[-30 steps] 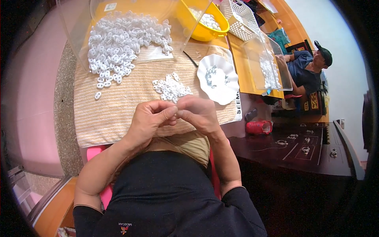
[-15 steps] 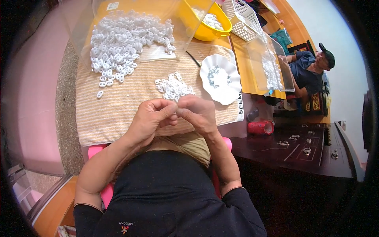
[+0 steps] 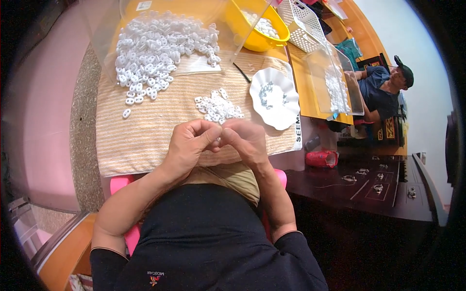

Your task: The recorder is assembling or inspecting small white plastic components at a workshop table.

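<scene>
While 1 loose oval piece [image 3: 126,113] lies toward the left of the striped towel [image 3: 136,150], its long axis tilted up to the right, the large pile [image 3: 150,56] of white 2-holed pieces spreads just beyond it, from a clear bin [image 3: 206,64] onto the cloth. Next comes the left hand [image 3: 191,140], its thumb and forefinger pinched together, seemingly on a small white piece [image 3: 218,139] that shows as a pale bit beneath the fingertips; it is too small to tell which way its long axis runs. Straight beyond the fingertips, near them, is the small heap [image 3: 218,105] of like pieces, turned every way, with both hands about equally close to its lower edge. Blurred, the right hand [image 3: 246,140] has its fingertips meeting or nearly meeting the left hand's, and I cannot tell whether they grip anything. Farther right and beyond lies the white wavy-rimmed dish [image 3: 281,116], small grey parts [image 3: 266,92] mostly toward its left side; of the 2 hands, the right is nearer to it. A strip of towel shows between heap and dish, and a broader stretch runs left of the hands, while the dish sits close by the towel's right edge, with a 2nd clear bin [image 3: 358,102] past that
</scene>
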Demonstrator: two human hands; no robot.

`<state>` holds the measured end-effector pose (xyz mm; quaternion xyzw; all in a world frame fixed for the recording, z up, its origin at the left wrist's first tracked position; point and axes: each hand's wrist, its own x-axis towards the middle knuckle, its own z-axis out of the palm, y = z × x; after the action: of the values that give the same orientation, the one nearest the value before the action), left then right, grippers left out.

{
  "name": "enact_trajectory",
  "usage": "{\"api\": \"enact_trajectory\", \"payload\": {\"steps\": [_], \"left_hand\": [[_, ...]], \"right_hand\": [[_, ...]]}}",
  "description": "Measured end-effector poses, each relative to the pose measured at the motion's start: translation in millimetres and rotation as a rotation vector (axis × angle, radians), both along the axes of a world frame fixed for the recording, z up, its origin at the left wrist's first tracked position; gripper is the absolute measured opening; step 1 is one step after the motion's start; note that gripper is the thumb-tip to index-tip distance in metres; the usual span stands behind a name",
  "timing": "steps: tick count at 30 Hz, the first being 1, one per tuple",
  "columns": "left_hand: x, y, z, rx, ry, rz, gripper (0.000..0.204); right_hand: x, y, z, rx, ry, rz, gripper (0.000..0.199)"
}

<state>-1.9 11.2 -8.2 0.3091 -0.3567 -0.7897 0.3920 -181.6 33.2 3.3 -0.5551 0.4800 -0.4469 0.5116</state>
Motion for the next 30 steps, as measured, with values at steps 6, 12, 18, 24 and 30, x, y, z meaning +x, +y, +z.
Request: {"api": "enact_trajectory", "payload": {"steps": [6, 12, 18, 24, 30], "left_hand": [[0, 0, 1, -0.027, -0.027, 0.027, 0.021], [-1, 1, -2, -0.007, -0.016, 0.036, 0.021], [-3, 2, -5, 0.015, -0.021, 0.032, 0.021], [-2, 1, -4, 0.014, -0.028, 0.015, 0.02], [-1, 2, -1, 0.036, -0.031, -0.002, 0.019]], "right_hand": [[4, 2, 1, 0.002, -0.056, 0.007, 0.013], [7, 4, -3, -0.01, -0.075, -0.003, 0.011], [-10, -1, 8, -0.295, 0.348, -0.181, 0.005], [-73, -19, 11, -0.409, 0.691, -0.534, 0.008], [-114, -36, 5, -0.335, 1.054, -0.511, 0.011]]}}
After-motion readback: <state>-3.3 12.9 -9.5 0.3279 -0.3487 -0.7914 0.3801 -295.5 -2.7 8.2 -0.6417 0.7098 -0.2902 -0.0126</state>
